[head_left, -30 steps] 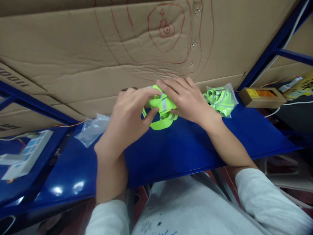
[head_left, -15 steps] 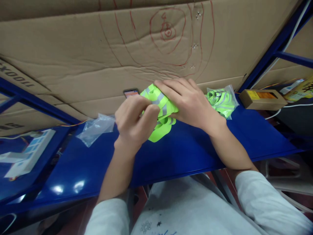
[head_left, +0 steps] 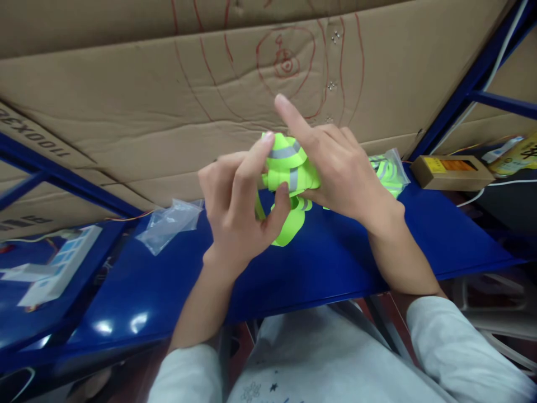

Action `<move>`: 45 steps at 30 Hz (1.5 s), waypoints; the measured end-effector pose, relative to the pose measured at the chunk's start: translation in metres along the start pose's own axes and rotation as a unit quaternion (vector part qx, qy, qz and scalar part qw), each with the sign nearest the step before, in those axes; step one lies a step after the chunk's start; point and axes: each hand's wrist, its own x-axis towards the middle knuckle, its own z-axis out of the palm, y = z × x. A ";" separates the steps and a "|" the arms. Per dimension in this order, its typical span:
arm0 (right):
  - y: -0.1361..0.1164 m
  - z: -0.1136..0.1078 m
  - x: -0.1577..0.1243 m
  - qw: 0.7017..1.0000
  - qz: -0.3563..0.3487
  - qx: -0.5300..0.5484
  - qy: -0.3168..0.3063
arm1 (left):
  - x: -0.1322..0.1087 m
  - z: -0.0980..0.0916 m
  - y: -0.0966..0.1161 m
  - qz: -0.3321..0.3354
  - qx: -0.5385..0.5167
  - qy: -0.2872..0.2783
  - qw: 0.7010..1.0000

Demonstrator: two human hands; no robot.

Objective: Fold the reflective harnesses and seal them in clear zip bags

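A neon yellow-green reflective strap (head_left: 289,162) with grey bands is bunched into a folded bundle above the blue table, and a loose loop hangs below it. My right hand (head_left: 342,168) grips the bundle from the right, its index finger stretched up and away from the fabric. On the left side, my left hand (head_left: 237,204) has its index fingertip at the bundle's upper edge and its thumb against the front. Its other fingers are curled behind, partly hidden. Beyond my right wrist lies a clear bag holding another neon strap (head_left: 390,173), partly covered by my hand.
An empty clear plastic bag (head_left: 170,221) lies left on the blue table (head_left: 319,266). A cardboard wall (head_left: 126,95) with red drawn lines stands behind. At right are a small brown box (head_left: 453,172) and a yellow package (head_left: 514,157); a white power strip (head_left: 62,268) lies far left.
My left hand has opened from a tight fist to thumb and index spread on the bundle. My right index finger has lifted off it. The phone behind is now hidden.
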 end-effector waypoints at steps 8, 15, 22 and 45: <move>0.002 0.008 0.001 1.000 0.014 0.024 -0.014 | 0.000 -0.011 -0.005 -0.055 -0.133 -0.106 0.984; 0.015 0.016 0.001 0.994 0.007 0.107 0.020 | -0.004 0.013 -0.024 -0.346 -0.493 -0.139 0.786; 0.027 0.025 0.003 0.991 0.039 0.131 -0.001 | -0.006 0.026 -0.041 -0.391 -0.585 -0.293 0.647; 0.020 0.043 0.004 0.998 0.039 0.038 0.021 | -0.006 0.024 -0.058 -0.385 -0.509 -0.125 0.759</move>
